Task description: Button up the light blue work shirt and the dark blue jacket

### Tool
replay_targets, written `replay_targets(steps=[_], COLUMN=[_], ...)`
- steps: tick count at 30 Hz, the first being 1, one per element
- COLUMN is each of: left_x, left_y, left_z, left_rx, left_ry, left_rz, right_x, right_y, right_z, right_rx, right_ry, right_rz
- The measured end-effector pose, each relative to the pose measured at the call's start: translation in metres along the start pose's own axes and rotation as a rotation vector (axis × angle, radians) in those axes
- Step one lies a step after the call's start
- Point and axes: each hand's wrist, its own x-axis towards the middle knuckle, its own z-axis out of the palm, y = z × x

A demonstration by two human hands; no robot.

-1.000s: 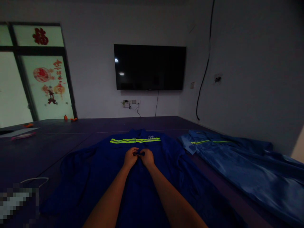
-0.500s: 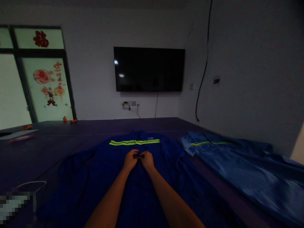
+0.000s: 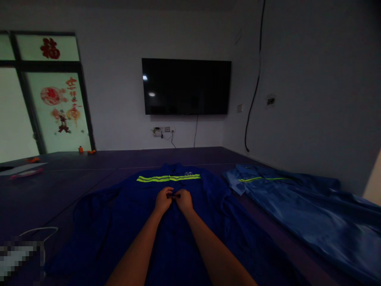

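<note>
A dark blue work jacket with a yellow-green reflective stripe lies spread flat on a dark table in front of me. My left hand and my right hand meet at the jacket's front middle, just below the stripe. Both hands are closed, fingers pinching the front edge of the jacket between them. What small part they pinch is too dark to make out.
A second, lighter blue jacket lies to the right, near the wall. A white cable curls at the table's left front. A black television hangs on the far wall. Small orange items sit by the window.
Both hands stay pinched together at the jacket's front; only the view has shifted slightly.
</note>
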Motion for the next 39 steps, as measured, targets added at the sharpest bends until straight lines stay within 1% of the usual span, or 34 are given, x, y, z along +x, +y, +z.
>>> replay_targets(steps=[10,30,39], left_x=[0.0006,0.0032,0.0035], left_y=[0.0001,-0.0018,-0.0026], left_z=[0.0013,0.0008,0.0014], left_rx=[0.027,0.012,-0.031], left_ry=[0.016,0.010,-0.014], left_rz=[-0.004,0.009,0.001], right_x=[-0.0013,-0.0031,-0.0041], right_y=[-0.0027,-0.0072,-0.0075], right_z=[-0.0021,-0.0058,-0.0070], right_rx=[-0.033,-0.038,-0.051], right_ry=[0.019,0.029,0.025], right_rz=[0.048,0.048,0.069])
